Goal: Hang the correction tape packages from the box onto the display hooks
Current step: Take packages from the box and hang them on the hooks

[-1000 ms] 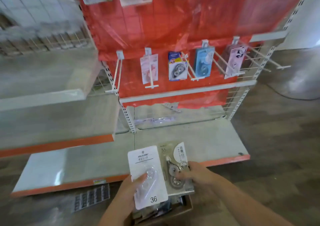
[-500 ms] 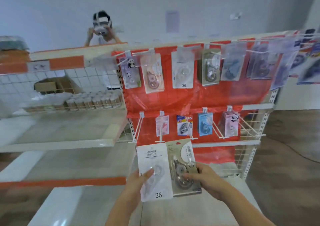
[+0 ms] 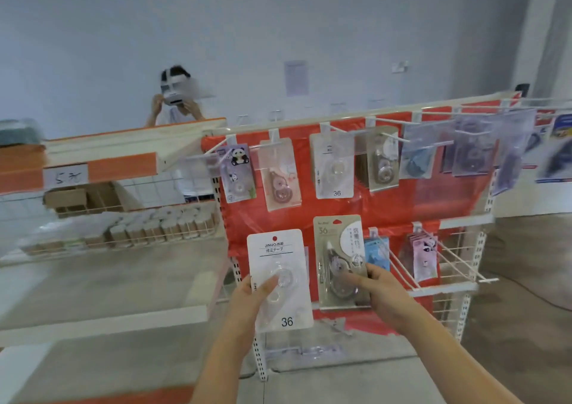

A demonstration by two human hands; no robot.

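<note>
Hung packages (image 3: 332, 168) crowd top hooks (image 3: 393, 138); lower-right hooks (image 3: 455, 264) bare.

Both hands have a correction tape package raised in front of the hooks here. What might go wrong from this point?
The left hand holds the white package low, thumb over the blister; its top could wobble when threaded onto a hook. The right hand holds the grey package; with both hands full, neither can steady a hook. The matching packages hang on the upper row, so a hurried hang could end on the wrong hook.
</note>
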